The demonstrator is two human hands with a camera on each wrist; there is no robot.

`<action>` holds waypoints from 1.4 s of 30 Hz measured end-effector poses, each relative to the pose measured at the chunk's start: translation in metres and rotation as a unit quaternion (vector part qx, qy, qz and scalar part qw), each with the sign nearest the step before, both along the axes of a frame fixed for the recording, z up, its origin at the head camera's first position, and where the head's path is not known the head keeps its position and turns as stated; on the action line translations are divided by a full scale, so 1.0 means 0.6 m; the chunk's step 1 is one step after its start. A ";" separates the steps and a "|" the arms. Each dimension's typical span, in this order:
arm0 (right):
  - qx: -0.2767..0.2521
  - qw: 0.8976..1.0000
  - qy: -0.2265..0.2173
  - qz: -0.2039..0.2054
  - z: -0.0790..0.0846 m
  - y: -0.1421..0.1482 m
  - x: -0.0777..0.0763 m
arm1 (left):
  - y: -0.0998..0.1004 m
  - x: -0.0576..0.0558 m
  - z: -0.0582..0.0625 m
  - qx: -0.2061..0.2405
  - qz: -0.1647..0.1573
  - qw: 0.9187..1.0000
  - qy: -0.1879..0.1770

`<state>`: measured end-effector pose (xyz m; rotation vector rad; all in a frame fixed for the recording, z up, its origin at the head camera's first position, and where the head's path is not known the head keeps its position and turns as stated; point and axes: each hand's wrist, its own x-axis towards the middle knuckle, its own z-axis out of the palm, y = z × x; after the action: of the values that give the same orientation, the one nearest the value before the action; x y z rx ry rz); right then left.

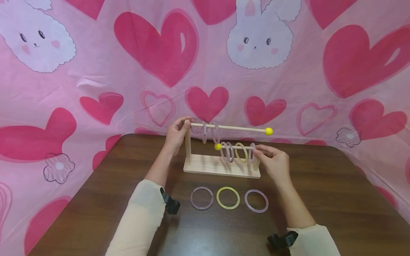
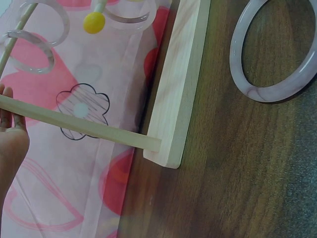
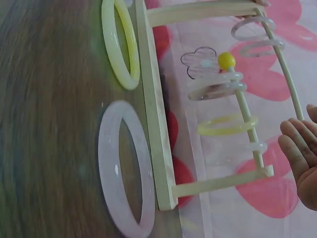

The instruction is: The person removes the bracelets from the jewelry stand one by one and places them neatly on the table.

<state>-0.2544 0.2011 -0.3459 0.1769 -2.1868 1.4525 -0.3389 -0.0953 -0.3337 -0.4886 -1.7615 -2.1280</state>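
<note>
A wooden bangle stand [image 1: 221, 171] has a flat base and two posts, each carrying a yellow-tipped rod. My left hand [image 1: 177, 133] grips the top of the taller left post [image 2: 79, 125], thumb in front and fingers behind. Two pale purple bangles [image 1: 216, 133] hang on the upper rod [image 1: 241, 128]. Along the lower rod [image 3: 243, 105] hang several bangles, pale purple ones and a yellow bangle [image 3: 225, 125]. My right hand [image 1: 276, 164] is beside the shorter right post, close to the last bangle [image 1: 252, 153]; its fingers look extended in the right wrist view.
Three bangles lie in a row on the brown table [image 1: 137, 156] before the stand: a purple bangle [image 1: 192, 202], a yellow bangle [image 1: 218, 202] and a lavender bangle [image 1: 267, 203]. A pink cloth [image 1: 134, 71] with hearts and rabbits hangs behind the table.
</note>
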 end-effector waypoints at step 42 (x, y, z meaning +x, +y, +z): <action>0.089 0.993 -0.002 0.078 0.038 -0.129 -0.054 | -0.001 0.001 0.001 -0.005 0.001 1.000 -0.004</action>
<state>-0.2870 0.1239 -0.3234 0.4142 -2.3501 1.3371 -0.3385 -0.0961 -0.3329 -0.4799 -1.7767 -2.1244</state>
